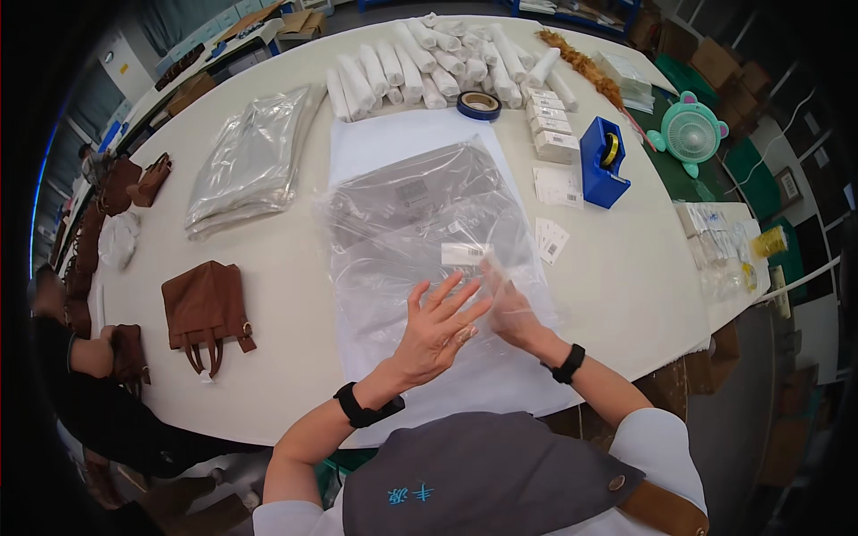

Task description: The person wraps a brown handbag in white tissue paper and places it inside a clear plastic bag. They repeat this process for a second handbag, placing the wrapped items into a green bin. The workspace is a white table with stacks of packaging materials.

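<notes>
A clear plastic bag (420, 210) lies flat over white sheets in front of me, with a small white barcode label (466, 255) on it. My left hand (436, 332) hovers over the bag's near part, fingers spread and nothing held. My right hand (511, 308) is at the bag's right side, just below the label's right end. Motion smears its fingers, so whether they pinch anything does not show. A brown handbag (206, 308) rests on the table to the left, its handles toward me.
Stacked plastic bags (250, 161) lie at left; white wrapped rolls (420, 62) are heaped at the back. Dark tape (479, 105), label stacks (554, 134), a blue tape dispenser (605, 165) and a green fan (690, 132) line the right. A person's arm (89, 355) reaches in at left, near a brown bag.
</notes>
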A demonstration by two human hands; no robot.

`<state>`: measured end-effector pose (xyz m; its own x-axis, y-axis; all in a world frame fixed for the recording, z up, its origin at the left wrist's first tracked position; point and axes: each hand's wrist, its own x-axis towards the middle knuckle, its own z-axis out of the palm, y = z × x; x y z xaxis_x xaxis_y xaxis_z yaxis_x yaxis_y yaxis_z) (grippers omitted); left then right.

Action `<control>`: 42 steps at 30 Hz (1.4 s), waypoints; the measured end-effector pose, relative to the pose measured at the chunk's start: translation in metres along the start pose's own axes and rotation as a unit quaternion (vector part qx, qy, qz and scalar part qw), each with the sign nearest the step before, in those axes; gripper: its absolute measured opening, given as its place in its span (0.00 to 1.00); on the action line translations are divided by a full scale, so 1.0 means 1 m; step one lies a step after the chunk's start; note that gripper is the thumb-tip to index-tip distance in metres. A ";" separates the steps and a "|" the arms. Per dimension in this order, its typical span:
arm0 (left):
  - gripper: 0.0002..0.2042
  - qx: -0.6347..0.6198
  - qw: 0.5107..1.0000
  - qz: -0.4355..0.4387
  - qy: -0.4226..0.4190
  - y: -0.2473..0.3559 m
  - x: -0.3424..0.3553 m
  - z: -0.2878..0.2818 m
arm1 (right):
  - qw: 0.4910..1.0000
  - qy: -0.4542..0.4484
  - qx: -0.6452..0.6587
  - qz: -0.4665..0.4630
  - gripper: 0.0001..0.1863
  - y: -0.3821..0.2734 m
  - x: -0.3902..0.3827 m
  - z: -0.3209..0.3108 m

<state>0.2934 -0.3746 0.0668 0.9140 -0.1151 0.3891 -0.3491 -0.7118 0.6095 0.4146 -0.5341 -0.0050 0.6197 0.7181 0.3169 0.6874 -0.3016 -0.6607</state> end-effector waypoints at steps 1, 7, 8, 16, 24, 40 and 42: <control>0.17 0.014 1.000 0.013 -0.005 0.000 -0.002 0.003 | 1.000 0.027 0.006 -0.001 0.30 0.012 0.016 0.008; 0.17 -0.007 0.993 -0.007 -0.119 0.002 -0.006 0.007 | 0.955 0.149 -0.230 -0.116 0.30 0.062 0.088 0.028; 0.18 -0.036 0.984 -0.040 -0.170 -0.001 -0.005 0.005 | 0.952 0.131 -0.265 -0.083 0.31 0.058 0.088 0.029; 0.21 0.036 0.977 -0.147 -0.148 -0.038 -0.014 -0.016 | 0.925 -0.355 0.042 0.126 0.22 -0.044 0.011 -0.073; 0.21 0.092 0.965 -0.153 -0.194 -0.044 -0.020 -0.001 | 0.921 0.196 -0.188 0.280 0.22 0.128 0.013 -0.044; 0.17 -0.022 0.968 -0.252 0.008 -0.038 -0.062 -0.031 | 0.919 -0.134 -0.370 0.036 0.28 0.143 0.025 -0.097; 0.17 -0.018 0.968 -0.251 0.012 -0.034 -0.059 -0.035 | 0.925 -0.098 -0.364 0.051 0.29 0.164 0.025 -0.104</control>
<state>0.2444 -0.3192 0.0477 0.9652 0.2560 0.0538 0.1306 -0.6496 0.7490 0.5826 -0.6306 -0.0350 0.6642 0.7406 0.1019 0.7459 -0.6656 -0.0246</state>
